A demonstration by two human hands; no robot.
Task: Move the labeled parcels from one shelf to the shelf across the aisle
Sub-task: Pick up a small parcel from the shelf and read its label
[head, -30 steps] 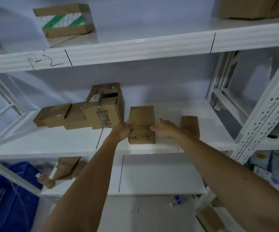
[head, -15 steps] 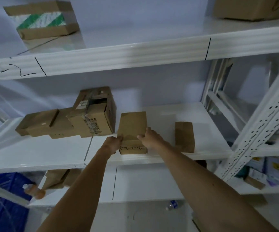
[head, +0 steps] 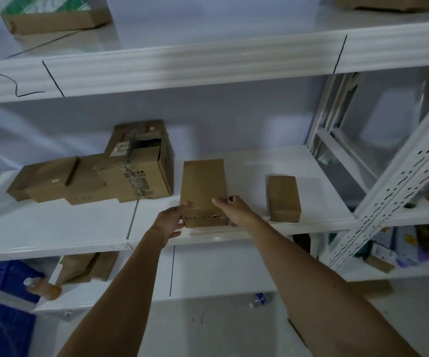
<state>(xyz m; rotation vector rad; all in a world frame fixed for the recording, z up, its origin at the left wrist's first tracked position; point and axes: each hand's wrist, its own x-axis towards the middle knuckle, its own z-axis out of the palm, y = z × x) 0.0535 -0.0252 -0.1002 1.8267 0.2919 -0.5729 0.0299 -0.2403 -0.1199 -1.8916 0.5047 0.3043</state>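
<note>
A brown cardboard parcel [head: 203, 186] with handwriting on its near end lies lengthwise on the white middle shelf [head: 53, 228], close to the front edge. My left hand [head: 170, 220] grips its near left corner and my right hand [head: 234, 211] grips its near right corner. A smaller brown parcel [head: 284, 198] lies to its right, apart from my hands. To the left, a taped box with a printed label [head: 141, 161] rests among flatter brown parcels [head: 51, 179].
The upper shelf beam [head: 182, 65] with black pen marks runs overhead, carrying a green-striped box [head: 53, 14]. A perforated white upright [head: 399, 186] leans at right. Below are a lower shelf with brown packets [head: 87, 266], a bottle [head: 43, 288] and a blue crate [head: 4, 305].
Both hands stay on the parcel's near end while the view has shifted closer and slightly right; the parcel sits a little nearer the shelf's front edge.
</note>
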